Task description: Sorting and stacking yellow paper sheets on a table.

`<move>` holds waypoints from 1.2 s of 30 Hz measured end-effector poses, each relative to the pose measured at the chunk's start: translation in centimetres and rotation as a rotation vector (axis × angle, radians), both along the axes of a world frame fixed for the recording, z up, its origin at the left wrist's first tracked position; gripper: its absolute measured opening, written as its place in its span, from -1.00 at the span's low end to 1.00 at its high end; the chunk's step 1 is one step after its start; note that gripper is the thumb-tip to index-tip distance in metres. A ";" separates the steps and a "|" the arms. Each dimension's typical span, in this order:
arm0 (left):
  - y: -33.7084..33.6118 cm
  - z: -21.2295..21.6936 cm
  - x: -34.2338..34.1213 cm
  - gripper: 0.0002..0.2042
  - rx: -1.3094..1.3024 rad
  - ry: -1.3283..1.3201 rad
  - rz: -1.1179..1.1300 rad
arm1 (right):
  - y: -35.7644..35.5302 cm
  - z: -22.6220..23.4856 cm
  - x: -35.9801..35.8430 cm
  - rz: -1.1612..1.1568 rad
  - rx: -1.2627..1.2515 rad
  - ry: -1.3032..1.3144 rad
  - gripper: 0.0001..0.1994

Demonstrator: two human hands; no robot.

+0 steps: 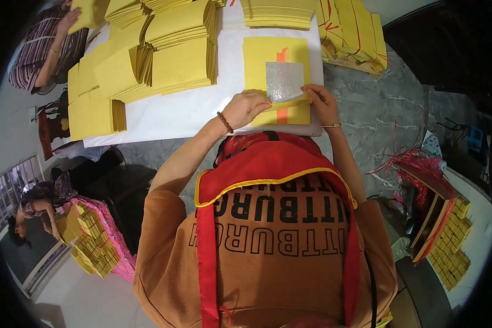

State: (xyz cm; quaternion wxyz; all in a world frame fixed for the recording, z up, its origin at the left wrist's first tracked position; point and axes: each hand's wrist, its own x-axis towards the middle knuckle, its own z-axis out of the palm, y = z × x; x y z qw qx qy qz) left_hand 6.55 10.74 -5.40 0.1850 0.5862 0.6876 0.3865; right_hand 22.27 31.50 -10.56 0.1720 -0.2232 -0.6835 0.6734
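Note:
A yellow paper sheet [255, 63] lies in front of me at the table's near edge. On it are a shiny silver square [285, 81] and an orange-red strip [282, 54] that shows above and below the square. Just below the square, a narrow yellow fold [290, 103] runs across between my hands. My left hand [247, 109] pinches the left end of this fold, fingers bent. At the other end, my right hand [323, 104] has its thumb and fingertips closed on the paper beside the square's right edge.
Stacks of yellow paper [183, 63] cover the table's left side, with another stack [277, 13] beyond the sheet. Tied yellow bundles [352, 33] stand right of the white table top [229, 60]. One person [46, 52] works at far left, another [38, 208] at lower left.

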 end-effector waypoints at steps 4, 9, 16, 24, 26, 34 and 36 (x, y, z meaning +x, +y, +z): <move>0.3 1.2 -0.3 -0.79 -0.221 -0.163 0.079 | 0.2 -0.1 0.1 -0.013 -0.022 -0.059 -0.81; 0.5 1.3 -0.7 -0.78 -0.349 -0.312 0.159 | 0.5 0.4 0.3 0.078 0.429 0.035 -0.80; -1.1 2.6 -2.9 -0.49 -0.134 -0.323 -0.085 | 0.2 -0.9 -0.1 0.078 0.366 -0.002 -0.77; -0.2 0.6 -2.1 -0.63 -0.027 0.411 0.247 | 1.6 1.1 -0.1 0.230 0.554 0.075 -0.77; -0.8 1.4 -1.5 -0.64 0.014 0.466 0.211 | 1.5 1.9 0.8 0.268 0.701 0.100 -0.75; -3.4 1.3 1.0 -0.79 -0.205 -0.006 0.242 | -1.6 4.7 1.5 0.351 0.687 -0.171 -0.80; -2.6 1.5 0.9 -0.76 -0.184 -0.062 0.331 | -2.0 4.6 0.1 0.265 0.651 -0.258 -0.75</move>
